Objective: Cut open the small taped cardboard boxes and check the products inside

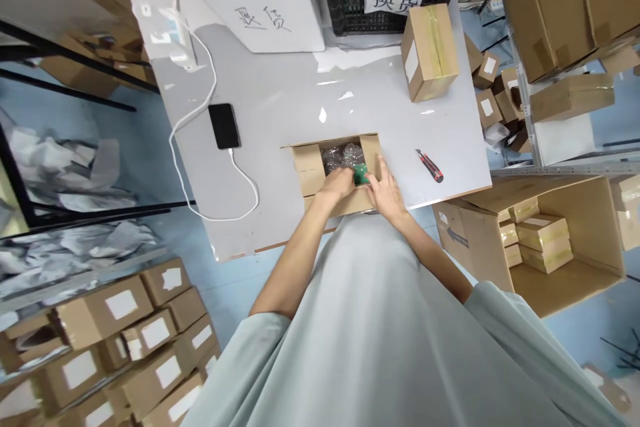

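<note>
Open carton: at the near edge of the bench. Green item: inside it, beside clear plastic wrap. Left hand: fingers curled together at the item. Right hand: fingers spread, at the carton's right side.

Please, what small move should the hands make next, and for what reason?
Perhaps grip the green item with the left hand: it lies exposed beside the clear plastic in the open carton, and those fingers are at its edge. The right hand could steady the carton.
</note>
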### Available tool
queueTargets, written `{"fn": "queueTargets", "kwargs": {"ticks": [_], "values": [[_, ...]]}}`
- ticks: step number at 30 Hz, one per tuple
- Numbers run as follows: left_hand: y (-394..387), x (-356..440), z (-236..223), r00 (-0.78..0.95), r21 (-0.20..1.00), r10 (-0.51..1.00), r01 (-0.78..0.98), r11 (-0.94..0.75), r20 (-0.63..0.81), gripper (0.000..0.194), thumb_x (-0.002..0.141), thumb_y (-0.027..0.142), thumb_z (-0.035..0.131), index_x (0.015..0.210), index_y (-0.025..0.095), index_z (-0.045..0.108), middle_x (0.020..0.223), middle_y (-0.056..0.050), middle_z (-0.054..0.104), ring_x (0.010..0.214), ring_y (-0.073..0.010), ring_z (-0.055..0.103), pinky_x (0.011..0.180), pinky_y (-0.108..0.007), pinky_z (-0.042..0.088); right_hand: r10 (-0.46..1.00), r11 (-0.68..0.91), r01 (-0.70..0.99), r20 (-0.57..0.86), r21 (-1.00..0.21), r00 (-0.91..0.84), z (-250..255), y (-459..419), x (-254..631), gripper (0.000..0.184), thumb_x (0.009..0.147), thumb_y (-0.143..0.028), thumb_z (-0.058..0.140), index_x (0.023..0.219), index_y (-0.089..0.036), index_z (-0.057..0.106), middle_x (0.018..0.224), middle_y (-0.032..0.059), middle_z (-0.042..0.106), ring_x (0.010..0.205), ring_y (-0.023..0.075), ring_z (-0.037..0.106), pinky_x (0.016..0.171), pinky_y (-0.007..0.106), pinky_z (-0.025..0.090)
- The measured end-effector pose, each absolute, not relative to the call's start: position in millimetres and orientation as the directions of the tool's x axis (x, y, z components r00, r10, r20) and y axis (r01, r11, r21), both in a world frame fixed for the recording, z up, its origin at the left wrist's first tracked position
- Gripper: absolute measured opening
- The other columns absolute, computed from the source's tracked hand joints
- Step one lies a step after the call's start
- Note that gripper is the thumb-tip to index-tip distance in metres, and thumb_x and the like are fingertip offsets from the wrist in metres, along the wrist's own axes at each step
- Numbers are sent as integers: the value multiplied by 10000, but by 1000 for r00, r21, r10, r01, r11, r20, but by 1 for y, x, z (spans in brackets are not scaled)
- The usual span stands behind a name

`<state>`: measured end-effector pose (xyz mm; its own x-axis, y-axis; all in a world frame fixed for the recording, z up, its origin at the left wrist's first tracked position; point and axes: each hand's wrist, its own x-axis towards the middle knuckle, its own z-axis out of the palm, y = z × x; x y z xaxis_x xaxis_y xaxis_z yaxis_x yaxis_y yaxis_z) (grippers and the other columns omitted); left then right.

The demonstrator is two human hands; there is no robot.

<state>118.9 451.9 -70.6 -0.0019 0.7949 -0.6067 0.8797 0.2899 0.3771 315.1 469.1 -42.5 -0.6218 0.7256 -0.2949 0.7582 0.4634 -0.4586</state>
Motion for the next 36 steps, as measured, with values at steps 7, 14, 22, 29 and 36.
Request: {"fn": "queueTargets", "kwargs": {"ticks": [7, 14, 22, 29, 36], "values": [[477, 123, -98, 137, 368, 813, 925, 100, -566, 634, 938, 67, 764, 1566, 112, 694, 1578, -256, 729, 1474, -370, 697, 1264, -417, 522, 849, 321, 761, -184, -564, -495, -74, 458, 335, 454, 1184, -305, 481, 1601, -169, 599, 1863, 254, 430, 1598, 378, 627, 1233, 542, 623], [494, 131, -127, 197, 273, 771, 962, -32, -605, 478, 1056, 46, 570, 1502, 97, 735, 1432, -263, 791, 1336, -338, 768, 1220, -452, 545, 894, 185, 775, -224, -604, -387, -121, 450, 342, 539, 1173, -410, 540, 1607, -92, 515, 1435, 296, 768, 1286, 404, 790, 1072, 530, 668], [491, 129, -134, 259, 269, 753, 956, -113, -605, 509, 1112, 87, 518, 1538, 237, 751, 1635, -217, 688, 1534, -362, 650, 1337, -552, 436, 859, 129, 709, -279, -694, -430, -115, 457, 341, 482, 1181, -346, 524, 1615, -134, 519, 1483, 263, 775, 1301, 369, 794, 1078, 492, 653], [501, 128, -136, 250, 258, 745, 960, -108, -618, 523, 975, 107, 760, 1490, 196, 771, 1587, -225, 719, 1448, -371, 700, 1275, -494, 511, 842, 68, 745, -362, -663, -399, -97, 462, 337, 472, 1170, -300, 536, 1615, -144, 512, 1488, 246, 782, 1342, 349, 790, 1100, 466, 640], [502, 128, -103, 183, 253, 832, 966, -53, -524, 523, 933, 120, 814, 1446, 205, 769, 1441, -210, 797, 1306, -367, 791, 1148, -465, 610, 790, 38, 816, -483, -577, -378, -76, 469, 329, 498, 1207, -339, 494, 1669, -155, 463, 1422, 223, 825, 1257, 346, 836, 1069, 443, 626]]}}
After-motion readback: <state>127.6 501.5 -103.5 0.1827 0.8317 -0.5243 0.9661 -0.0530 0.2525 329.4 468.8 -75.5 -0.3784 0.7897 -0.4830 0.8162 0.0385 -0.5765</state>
